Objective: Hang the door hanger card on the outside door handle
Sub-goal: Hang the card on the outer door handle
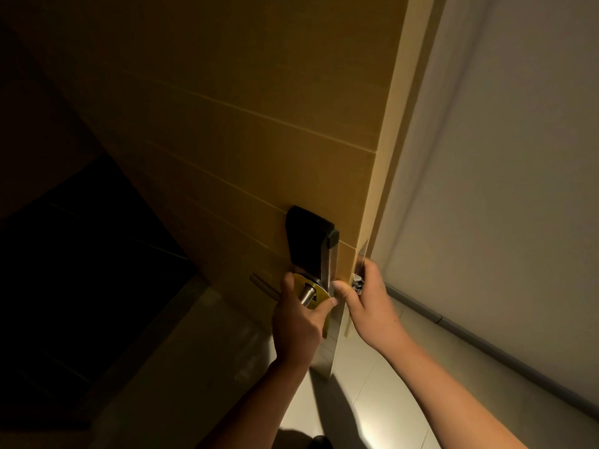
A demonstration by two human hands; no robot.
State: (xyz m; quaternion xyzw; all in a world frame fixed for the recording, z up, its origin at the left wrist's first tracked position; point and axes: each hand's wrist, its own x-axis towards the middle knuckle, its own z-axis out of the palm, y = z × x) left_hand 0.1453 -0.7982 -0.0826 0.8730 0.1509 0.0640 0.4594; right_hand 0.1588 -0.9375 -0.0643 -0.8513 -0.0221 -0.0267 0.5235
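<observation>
A wooden door (246,131) stands open with its edge toward me. Its lock has a black reader panel (306,241) above a steel lever handle (306,294). A yellow door hanger card (319,298) sits with its hole around the handle's stem. My left hand (299,322) grips the card's top, thumb at its right rim, fingers behind it. My right hand (369,301) holds the door's edge at the latch plate (363,257), thumb pressing near the steel lock plate. The card's lower part is mostly hidden behind my left hand.
A pale wall (502,157) with a grey skirting strip (486,348) runs along the right. Light floor tiles (366,400) lie below. A dark opening (81,254) fills the left. A second lever (262,285) or its shadow shows left of my left hand.
</observation>
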